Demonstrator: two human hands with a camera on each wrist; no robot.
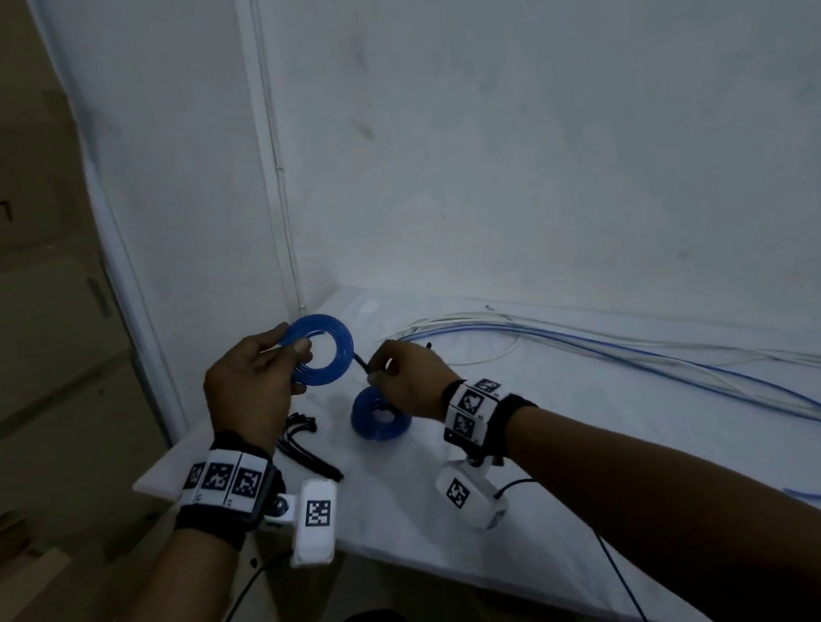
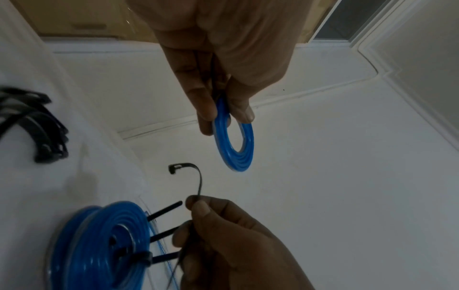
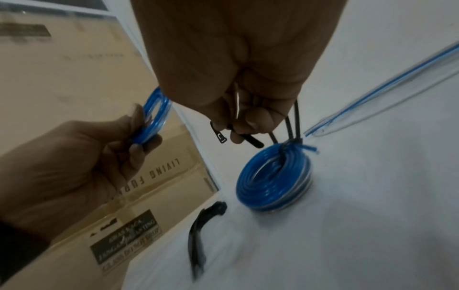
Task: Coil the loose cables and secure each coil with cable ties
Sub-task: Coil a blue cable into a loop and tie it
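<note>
My left hand (image 1: 270,364) holds a small blue cable coil (image 1: 323,350) up in the air, thumb and fingers pinching its near rim (image 2: 221,109). My right hand (image 1: 395,369), just right of it, pinches a black cable tie (image 2: 196,176) whose head curls over, free of the coil. Below the right hand a second blue coil (image 1: 377,415) lies on the white table (image 1: 617,414), bound with black ties (image 3: 289,145) whose tails stick up. A bundle of spare black ties (image 1: 306,447) lies near the table's left edge.
Loose blue and white cables (image 1: 662,357) trail across the table along the back wall to the right. Cardboard boxes (image 1: 10,308) stand at the left, beyond the table edge. Black leads (image 1: 623,584) hang from the wrist cameras.
</note>
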